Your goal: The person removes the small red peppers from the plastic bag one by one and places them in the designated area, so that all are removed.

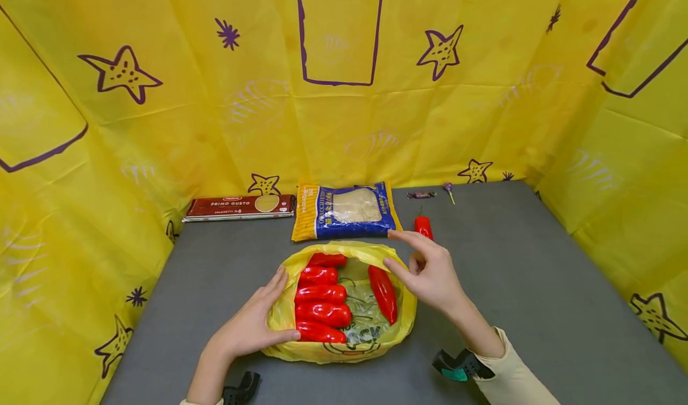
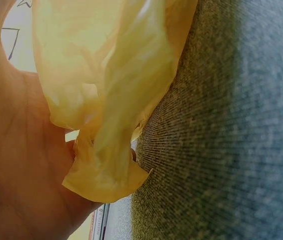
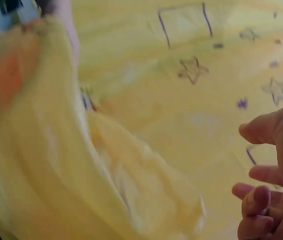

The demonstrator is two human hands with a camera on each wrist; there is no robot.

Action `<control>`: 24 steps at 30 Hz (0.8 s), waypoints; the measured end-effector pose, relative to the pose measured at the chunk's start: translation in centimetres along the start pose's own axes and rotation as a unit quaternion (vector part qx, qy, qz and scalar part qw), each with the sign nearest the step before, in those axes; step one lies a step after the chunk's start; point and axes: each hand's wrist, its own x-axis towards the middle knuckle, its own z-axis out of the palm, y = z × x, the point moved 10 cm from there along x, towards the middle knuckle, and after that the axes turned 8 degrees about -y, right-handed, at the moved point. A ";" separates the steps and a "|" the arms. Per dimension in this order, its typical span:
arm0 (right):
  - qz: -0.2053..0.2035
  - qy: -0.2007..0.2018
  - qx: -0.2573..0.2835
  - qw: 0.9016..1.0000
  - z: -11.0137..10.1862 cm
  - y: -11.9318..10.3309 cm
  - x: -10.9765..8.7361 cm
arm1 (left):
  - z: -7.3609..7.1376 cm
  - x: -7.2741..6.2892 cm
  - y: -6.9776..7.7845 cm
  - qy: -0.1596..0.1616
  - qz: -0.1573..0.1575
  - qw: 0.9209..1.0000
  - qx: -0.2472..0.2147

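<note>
Yellow plastic bag [image 1: 344, 248] sits on grey tabletop [image 1: 516, 261] btwn the hands, mouth up, wider L–R than front–back. L hand [image 1: 252, 321] spread flat-ish along its L side, thumb by near rim. R hand [image 1: 438, 273] grips nothing, thumb + index extended over R rim; can't tell if touching. Inside: 5 red peppers [image 1: 321, 293] in a row at L, 1 more pepper [image 1: 383, 294] slanted at R. Loose red pepper [image 1: 423, 228] lies just beyond R hand, long axis pointing away, stem far; R hand much nearer.
</note>
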 end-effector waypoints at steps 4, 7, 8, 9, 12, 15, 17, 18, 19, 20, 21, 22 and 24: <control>-0.035 -0.036 0.021 0.999 2.0 -2.0 -0.6 | 0.0 0.1 0.0 0.004 0.007 1.000 -0.002; -0.058 -0.066 0.018 0.996 3.6 -3.2 -1.0 | -0.1 0.0 0.0 0.008 0.012 1.000 -0.003; -0.064 -0.077 0.014 0.995 4.1 -3.5 -1.2 | -0.1 0.0 0.1 0.009 0.012 1.000 -0.004; -0.067 -0.088 0.007 0.994 4.6 -3.8 -1.3 | -0.1 0.0 0.1 0.009 0.013 1.000 -0.005; -0.059 -0.122 -0.026 0.990 6.2 -3.8 -1.6 | -0.1 0.1 0.1 0.010 0.014 1.000 -0.005; -0.032 -0.154 -0.071 0.985 7.6 -3.1 -1.8 | -0.1 0.1 0.1 0.010 0.012 1.000 -0.005; -0.008 -0.167 -0.101 0.981 8.3 -2.2 -1.9 | -0.1 0.1 0.1 0.010 0.009 1.000 -0.003; 0.006 -0.170 -0.116 0.979 8.5 -1.7 -1.9 | -0.1 0.1 0.1 0.009 0.008 1.000 -0.002; 0.018 -0.170 -0.124 0.977 8.6 -1.2 -2.0 | -0.1 0.1 0.1 0.009 0.006 1.000 0.000; 0.032 -0.167 -0.132 0.977 8.6 -0.7 -2.0 | 0.0 0.1 0.1 0.010 0.005 1.000 0.003; 0.045 -0.162 -0.140 0.976 8.6 -0.1 -2.0 | 0.0 0.1 0.1 0.009 0.004 1.000 0.003; 0.056 -0.157 -0.147 0.975 8.5 0.4 -2.0 | 0.0 0.1 0.1 0.009 0.003 1.000 0.004; 0.078 -0.148 -0.158 0.973 8.4 1.4 -2.0 | 0.0 0.1 0.1 0.009 0.002 1.000 0.007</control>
